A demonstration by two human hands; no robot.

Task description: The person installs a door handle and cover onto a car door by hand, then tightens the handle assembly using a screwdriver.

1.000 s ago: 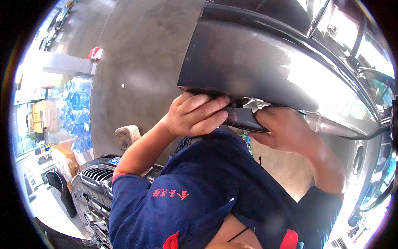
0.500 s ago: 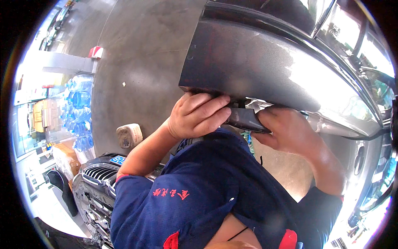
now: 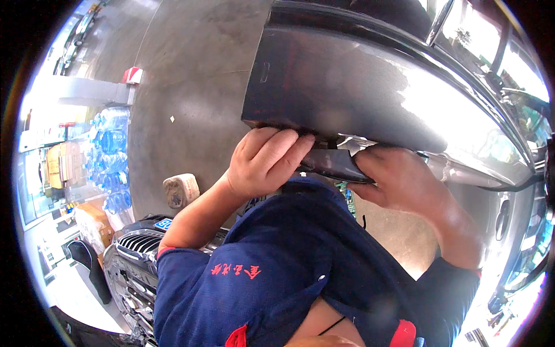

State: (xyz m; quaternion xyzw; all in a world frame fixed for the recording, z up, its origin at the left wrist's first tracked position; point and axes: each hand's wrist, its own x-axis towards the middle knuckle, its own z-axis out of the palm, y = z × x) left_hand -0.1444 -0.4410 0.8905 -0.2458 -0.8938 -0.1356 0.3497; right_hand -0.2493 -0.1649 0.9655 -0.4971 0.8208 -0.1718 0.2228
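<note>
The left forearm (image 3: 199, 213) is angled inward, the left hand (image 3: 261, 161) held with fingers (image 3: 283, 149) bent. The right forearm (image 3: 458, 234) is angled inward; the right hand (image 3: 399, 178) is curled, thumb (image 3: 368, 191) and fingers set apart.

A short row of red characters (image 3: 236, 270) is carried on the left breast of a navy-blue, short-sleeved fabric shirt (image 3: 347, 254). White lettering — too small to be read surely — is borne by a small blue plate (image 3: 163, 224) beside a black slatted car grille (image 3: 139, 243).

black strip (image 3: 329, 163), navy-blue shirt (image 3: 283, 248)
</note>
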